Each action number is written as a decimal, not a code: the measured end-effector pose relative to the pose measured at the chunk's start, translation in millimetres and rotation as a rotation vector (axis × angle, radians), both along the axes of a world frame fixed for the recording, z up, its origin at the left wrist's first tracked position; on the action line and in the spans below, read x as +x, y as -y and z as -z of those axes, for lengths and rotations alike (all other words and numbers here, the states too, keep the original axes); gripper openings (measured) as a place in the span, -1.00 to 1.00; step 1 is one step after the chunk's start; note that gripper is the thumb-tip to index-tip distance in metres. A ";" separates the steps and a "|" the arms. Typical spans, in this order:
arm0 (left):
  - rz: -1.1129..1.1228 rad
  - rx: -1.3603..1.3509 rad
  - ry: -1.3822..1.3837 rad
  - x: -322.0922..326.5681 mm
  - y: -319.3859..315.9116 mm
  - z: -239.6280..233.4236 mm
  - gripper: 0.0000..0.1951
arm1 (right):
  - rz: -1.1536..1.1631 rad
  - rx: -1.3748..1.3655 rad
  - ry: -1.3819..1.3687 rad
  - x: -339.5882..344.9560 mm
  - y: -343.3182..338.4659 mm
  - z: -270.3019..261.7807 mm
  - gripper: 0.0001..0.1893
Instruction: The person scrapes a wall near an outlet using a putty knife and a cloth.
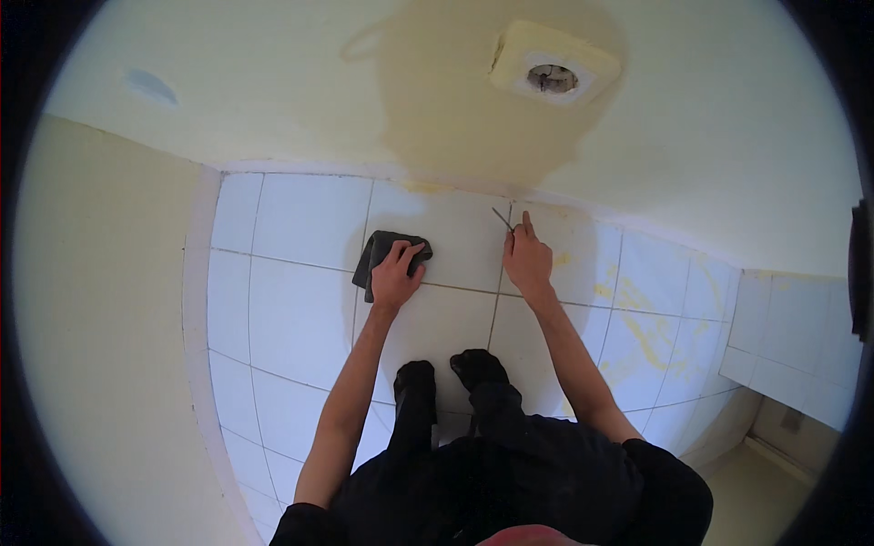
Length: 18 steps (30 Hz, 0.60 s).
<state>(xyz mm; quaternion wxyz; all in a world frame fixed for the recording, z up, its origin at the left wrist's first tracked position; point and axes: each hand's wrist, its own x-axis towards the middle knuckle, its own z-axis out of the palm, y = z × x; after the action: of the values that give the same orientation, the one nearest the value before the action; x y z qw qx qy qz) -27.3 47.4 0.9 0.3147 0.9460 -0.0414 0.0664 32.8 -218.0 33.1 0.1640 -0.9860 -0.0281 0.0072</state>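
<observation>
A folded dark grey cloth [372,256] lies on the white tiled floor [307,293], left of the middle. My left hand [398,276] presses on it, fingers bent over its right part. Farther right, my right hand [529,258] grips a thin metal tool [502,218], whose blade points up and left towards the wall. The tool's handle is hidden in my fist, so its exact kind is unclear. My right index finger stretches out towards the foot of the wall. Beneath that hand runs a grout line between tiles.
Yellow smears [642,327] mark the tiles at the right. Ahead rises a cream wall [287,82] with an uncovered round socket box [552,79]. Another wall [109,286] bounds the left side. A tiled ledge [785,321] stands at the right. My socked feet [481,368] are close behind my hands.
</observation>
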 end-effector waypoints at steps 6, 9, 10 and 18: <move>0.004 -0.012 -0.035 -0.7 -0.5 0.9 -0.56 | -0.099 0.116 -0.200 -19.3 -8.5 2.1 -0.79; 0.008 -0.012 -0.027 -0.8 -2.8 0.3 -0.56 | -0.085 0.262 -0.174 -36.1 -16.5 -3.9 -0.77; 0.018 -0.009 -0.001 -0.8 -2.9 0.0 -0.56 | -0.087 0.261 -0.177 -39.4 -17.6 -3.6 -0.77; 0.014 -0.003 -0.003 0.8 0.7 -0.8 -0.56 | -0.179 0.054 -0.017 -17.4 -23.0 16.5 -0.39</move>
<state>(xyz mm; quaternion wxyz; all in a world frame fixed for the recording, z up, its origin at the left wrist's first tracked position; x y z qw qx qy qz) -26.5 46.7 1.6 0.3165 0.9453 -0.0476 0.0628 15.4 -195.0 16.6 0.1893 -0.9747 -0.1150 0.0296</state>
